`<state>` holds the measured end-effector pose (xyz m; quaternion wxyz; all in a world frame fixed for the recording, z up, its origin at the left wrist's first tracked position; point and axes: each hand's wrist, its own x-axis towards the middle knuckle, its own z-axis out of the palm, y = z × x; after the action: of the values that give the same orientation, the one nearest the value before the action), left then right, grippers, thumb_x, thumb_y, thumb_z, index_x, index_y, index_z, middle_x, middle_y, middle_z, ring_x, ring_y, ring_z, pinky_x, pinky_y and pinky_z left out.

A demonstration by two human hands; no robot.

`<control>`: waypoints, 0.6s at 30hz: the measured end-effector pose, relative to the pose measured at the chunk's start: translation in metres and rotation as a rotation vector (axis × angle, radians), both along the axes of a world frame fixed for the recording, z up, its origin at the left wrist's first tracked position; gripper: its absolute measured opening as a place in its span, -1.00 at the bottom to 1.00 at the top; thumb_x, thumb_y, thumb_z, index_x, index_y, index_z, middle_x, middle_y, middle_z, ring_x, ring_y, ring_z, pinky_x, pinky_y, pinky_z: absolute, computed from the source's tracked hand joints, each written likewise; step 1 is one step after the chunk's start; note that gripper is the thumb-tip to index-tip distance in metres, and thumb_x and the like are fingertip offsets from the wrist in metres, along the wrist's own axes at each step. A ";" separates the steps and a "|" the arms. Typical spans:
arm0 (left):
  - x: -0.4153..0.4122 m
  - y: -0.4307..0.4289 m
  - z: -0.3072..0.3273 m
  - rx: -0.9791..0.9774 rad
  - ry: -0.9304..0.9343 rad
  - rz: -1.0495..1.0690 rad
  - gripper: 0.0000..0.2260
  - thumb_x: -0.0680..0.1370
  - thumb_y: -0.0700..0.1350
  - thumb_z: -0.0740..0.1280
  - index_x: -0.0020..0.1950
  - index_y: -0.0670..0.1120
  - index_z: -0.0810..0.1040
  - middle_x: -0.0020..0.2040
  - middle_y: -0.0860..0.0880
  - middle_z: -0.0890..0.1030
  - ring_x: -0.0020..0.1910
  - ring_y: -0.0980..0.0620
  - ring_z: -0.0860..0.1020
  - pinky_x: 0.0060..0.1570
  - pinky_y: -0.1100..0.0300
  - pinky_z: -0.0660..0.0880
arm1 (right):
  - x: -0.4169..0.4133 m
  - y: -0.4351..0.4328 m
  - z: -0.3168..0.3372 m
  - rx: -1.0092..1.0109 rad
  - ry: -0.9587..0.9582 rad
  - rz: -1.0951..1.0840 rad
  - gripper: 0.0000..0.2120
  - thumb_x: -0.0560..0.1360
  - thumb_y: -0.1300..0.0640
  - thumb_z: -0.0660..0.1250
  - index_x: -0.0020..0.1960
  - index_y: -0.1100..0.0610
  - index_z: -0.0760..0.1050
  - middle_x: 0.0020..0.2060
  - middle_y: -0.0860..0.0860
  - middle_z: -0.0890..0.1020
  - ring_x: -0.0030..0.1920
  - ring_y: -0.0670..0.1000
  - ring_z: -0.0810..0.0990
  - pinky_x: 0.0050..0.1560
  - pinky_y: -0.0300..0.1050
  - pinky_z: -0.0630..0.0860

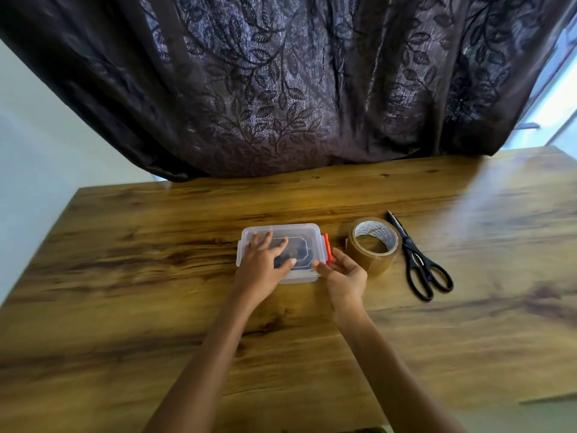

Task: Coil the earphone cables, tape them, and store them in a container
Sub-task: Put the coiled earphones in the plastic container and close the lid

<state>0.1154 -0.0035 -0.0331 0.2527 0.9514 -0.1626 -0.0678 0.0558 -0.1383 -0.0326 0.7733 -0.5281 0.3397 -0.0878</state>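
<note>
A small clear plastic container [304,232] with its lid on sits in the middle of the wooden table [125,276]. Dark coiled earphone cables [299,253] show dimly through the lid. My left hand [265,257] lies flat on the lid with fingers spread, pressing down. My right hand [343,275] is at the container's right end, its thumb and fingers around the red clip [327,245], which stands raised.
A roll of brown packing tape [373,246] lies just right of the container, touching distance from my right hand. Black scissors [416,260] lie further right. A dark patterned curtain [281,89] hangs over the table's far edge.
</note>
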 end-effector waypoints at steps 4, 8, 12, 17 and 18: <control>0.000 0.000 -0.001 0.000 0.000 0.005 -0.50 0.55 0.11 0.20 0.47 0.06 0.20 0.54 -0.02 0.03 0.52 -0.05 -0.14 0.45 -0.03 -0.06 | -0.003 0.013 -0.004 -0.120 -0.047 0.032 -0.50 0.47 0.31 0.34 0.39 0.18 0.33 0.15 0.06 0.59 0.11 -0.05 0.58 0.10 -0.16 0.53; 0.000 -0.002 -0.001 0.026 0.006 -0.004 -0.51 0.56 0.11 0.19 0.47 0.06 0.19 0.54 -0.03 0.01 0.51 -0.06 -0.16 0.45 -0.02 -0.10 | -0.004 0.018 -0.008 -0.277 -0.082 0.059 -0.53 0.53 0.27 0.27 0.42 0.18 0.27 0.27 0.07 0.51 0.22 -0.03 0.52 0.21 -0.10 0.49; -0.001 -0.003 0.001 0.036 0.017 -0.015 -0.51 0.57 0.09 0.17 0.48 0.05 0.17 0.54 -0.04 -0.01 0.51 -0.06 -0.18 0.44 -0.01 -0.15 | -0.005 0.019 -0.010 -0.372 -0.095 0.074 -0.58 0.56 0.32 0.19 0.41 0.23 0.28 0.29 -0.01 0.44 0.17 -0.18 0.42 -0.06 -0.64 0.36; -0.001 -0.003 0.002 0.044 0.015 -0.012 -0.51 0.58 0.10 0.16 0.48 0.05 0.17 0.54 -0.04 -0.01 0.51 -0.06 -0.18 0.44 0.00 -0.14 | -0.004 0.019 -0.014 -0.424 -0.119 0.124 -0.56 0.57 0.31 0.15 0.44 0.21 0.21 0.28 0.00 0.43 0.14 -0.19 0.42 -0.17 -0.66 0.33; -0.002 -0.003 0.002 0.048 0.014 -0.011 -0.51 0.58 0.10 0.16 0.48 0.05 0.17 0.54 -0.04 -0.01 0.51 -0.06 -0.17 0.44 -0.01 -0.13 | -0.004 0.019 -0.015 -0.435 -0.118 0.136 -0.55 0.58 0.31 0.15 0.45 0.20 0.19 0.32 0.01 0.41 0.21 -0.15 0.41 -0.07 -0.64 0.35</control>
<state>0.1135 -0.0065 -0.0306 0.2306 0.9557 -0.1644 -0.0797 0.0515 -0.1197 -0.0474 0.6640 -0.6978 0.2308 -0.1374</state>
